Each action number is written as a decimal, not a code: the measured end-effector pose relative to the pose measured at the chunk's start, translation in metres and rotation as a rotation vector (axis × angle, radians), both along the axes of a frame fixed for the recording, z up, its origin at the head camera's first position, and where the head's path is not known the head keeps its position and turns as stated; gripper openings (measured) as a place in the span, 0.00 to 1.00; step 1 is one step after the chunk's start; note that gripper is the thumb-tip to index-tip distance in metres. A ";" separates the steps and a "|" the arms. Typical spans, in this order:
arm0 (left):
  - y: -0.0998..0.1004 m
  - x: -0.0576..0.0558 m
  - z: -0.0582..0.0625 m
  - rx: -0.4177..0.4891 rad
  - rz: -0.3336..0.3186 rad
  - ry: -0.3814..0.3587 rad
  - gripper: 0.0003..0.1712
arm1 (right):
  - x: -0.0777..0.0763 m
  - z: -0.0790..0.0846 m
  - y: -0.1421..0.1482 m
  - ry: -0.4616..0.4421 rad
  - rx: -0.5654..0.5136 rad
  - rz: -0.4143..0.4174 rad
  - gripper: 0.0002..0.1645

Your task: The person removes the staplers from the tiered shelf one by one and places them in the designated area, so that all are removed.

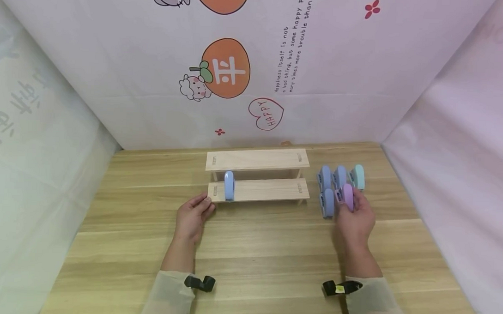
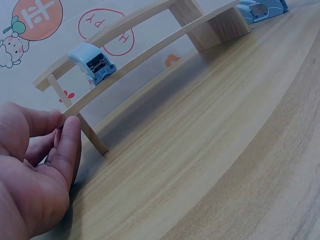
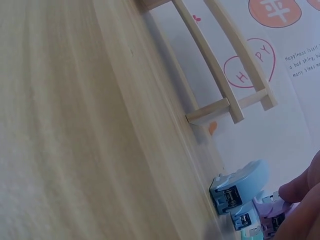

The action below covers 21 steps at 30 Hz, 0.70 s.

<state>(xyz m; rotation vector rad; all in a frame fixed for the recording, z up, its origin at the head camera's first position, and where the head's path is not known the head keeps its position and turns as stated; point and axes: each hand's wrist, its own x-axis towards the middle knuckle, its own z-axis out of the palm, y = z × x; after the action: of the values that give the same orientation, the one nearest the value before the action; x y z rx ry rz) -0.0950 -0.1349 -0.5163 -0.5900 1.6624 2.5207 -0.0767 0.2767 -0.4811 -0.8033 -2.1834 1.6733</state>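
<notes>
A two-tier wooden rack [image 1: 258, 190] stands on the table, with one small light-blue stapler [image 1: 229, 186] on the left part of its lower board. My left hand [image 1: 192, 216] pinches that board's front left corner between thumb and fingers, as the left wrist view also shows. To the right of the rack, my right hand [image 1: 356, 219] holds a purple stapler [image 1: 347, 196] by thumb and fingers. Around it are several more staplers: a blue one [image 1: 327, 202] just left, two blue ones [image 1: 324, 178] behind, and a mint-green one [image 1: 358, 177] at the back right.
The rack's upper board [image 1: 257, 160] is bare, higher and farther back. A printed white cloth [image 1: 320, 85] hangs behind the table's far edge, and white cloth [image 1: 456, 136] also borders the sides. The wood-grain tabletop [image 1: 264, 259] stretches between my forearms.
</notes>
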 end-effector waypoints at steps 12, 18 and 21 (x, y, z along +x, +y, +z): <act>0.000 0.000 -0.001 0.001 0.005 0.005 0.22 | -0.004 -0.007 0.005 -0.064 -0.009 0.004 0.36; 0.001 0.000 0.000 -0.002 0.011 0.002 0.23 | -0.004 -0.009 0.005 -0.054 -0.034 -0.003 0.35; 0.001 0.000 -0.001 -0.001 0.010 0.002 0.23 | -0.004 -0.010 0.005 -0.060 -0.022 -0.007 0.35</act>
<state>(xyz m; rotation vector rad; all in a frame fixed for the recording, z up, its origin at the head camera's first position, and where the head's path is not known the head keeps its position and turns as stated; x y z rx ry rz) -0.0954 -0.1342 -0.5168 -0.5982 1.6658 2.5282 -0.0811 0.2819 -0.4911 -0.8766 -2.2025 1.6942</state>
